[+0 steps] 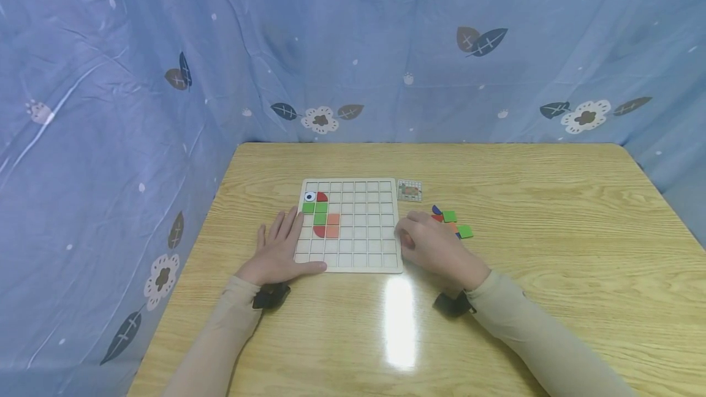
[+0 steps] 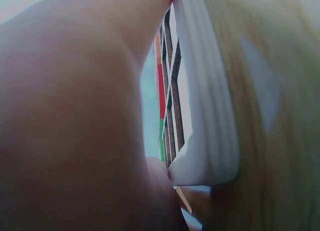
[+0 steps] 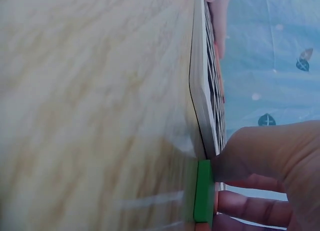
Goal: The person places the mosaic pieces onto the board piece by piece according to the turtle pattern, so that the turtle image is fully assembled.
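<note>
My left hand [image 1: 278,256] is spread along the lower left of a white gridded board [image 1: 364,257], its thumb over the near edge. Green square tiles [image 1: 320,219], orange squares [image 1: 333,225], red quarter-rounds [image 1: 319,232] and a round eye tile [image 1: 310,196] sit in the board's left cells. Beside the board's right edge, my right hand [image 1: 436,247] has its fingers curled. In the right wrist view, thumb and fingertips meet at a green tile [image 3: 202,191]. The tile hides the fingertips, so I cannot tell whether they pinch it.
A small picture card [image 1: 410,190] lies by the board's upper right corner. Loose green tiles [image 1: 466,231], with orange, red and blue ones, form a small pile beyond the right hand, which partly covers it. A patterned blue curtain [image 1: 386,78] hangs behind the wooden table [image 1: 551,231].
</note>
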A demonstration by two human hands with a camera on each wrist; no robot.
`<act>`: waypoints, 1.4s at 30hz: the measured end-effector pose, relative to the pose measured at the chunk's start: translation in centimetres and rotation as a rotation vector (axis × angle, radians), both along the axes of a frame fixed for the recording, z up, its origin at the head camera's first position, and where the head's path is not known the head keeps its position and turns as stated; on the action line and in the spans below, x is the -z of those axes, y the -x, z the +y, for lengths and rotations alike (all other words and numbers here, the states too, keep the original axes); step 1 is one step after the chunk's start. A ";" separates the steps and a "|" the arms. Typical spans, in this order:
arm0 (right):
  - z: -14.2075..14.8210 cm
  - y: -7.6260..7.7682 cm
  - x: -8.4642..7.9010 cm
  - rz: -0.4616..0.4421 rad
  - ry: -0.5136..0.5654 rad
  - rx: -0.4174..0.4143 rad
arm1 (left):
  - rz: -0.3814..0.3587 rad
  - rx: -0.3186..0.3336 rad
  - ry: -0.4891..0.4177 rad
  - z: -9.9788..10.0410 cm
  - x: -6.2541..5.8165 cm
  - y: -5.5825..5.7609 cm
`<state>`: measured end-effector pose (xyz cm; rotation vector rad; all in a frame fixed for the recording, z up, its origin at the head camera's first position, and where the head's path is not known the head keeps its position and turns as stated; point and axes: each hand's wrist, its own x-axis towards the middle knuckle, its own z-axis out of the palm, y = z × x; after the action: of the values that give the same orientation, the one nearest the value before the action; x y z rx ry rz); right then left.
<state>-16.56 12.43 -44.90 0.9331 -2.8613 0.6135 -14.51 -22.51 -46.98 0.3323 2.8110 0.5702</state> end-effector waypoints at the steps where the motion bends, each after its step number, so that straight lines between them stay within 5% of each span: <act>1: 0.0 0.0 0.1 0.001 -0.001 0.000 | -0.002 0.000 -0.001 0.0 0.0 0.0; 27: 0.3 1.2 0.0 0.068 0.057 -0.085 | 0.024 -0.002 -0.022 -0.2 0.8 0.0; 42: -3.9 3.4 -0.6 0.022 0.115 -0.204 | -0.007 -0.010 0.025 0.0 0.4 0.1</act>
<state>-19.97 8.52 -44.32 1.2135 -2.6984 0.7711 -14.60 -22.54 -47.37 0.3117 2.8123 0.5366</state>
